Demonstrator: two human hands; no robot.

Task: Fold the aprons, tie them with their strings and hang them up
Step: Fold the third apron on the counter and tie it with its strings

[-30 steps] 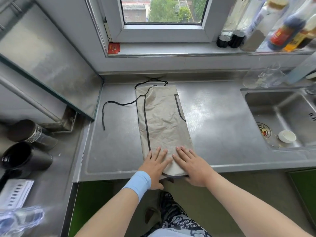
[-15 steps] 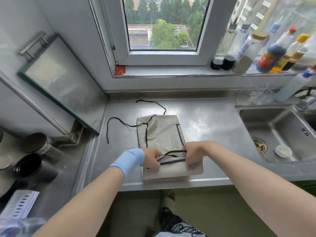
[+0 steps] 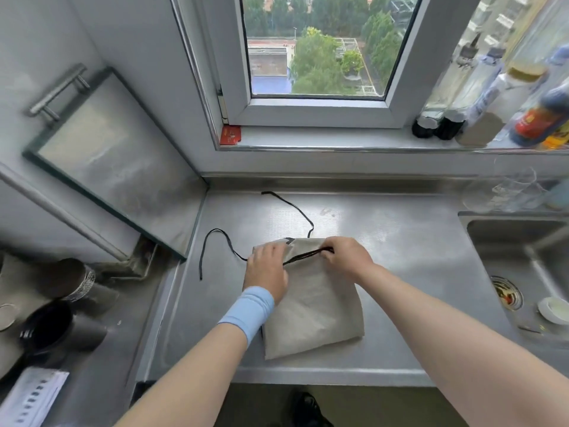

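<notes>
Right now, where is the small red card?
Head view: the small red card sits at the left end of the grey windowsill, beside the white window frame.

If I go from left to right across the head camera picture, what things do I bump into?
Black plastic cup, loose black apron string, folded beige apron, round metal sink drain, small white cap.
</notes>
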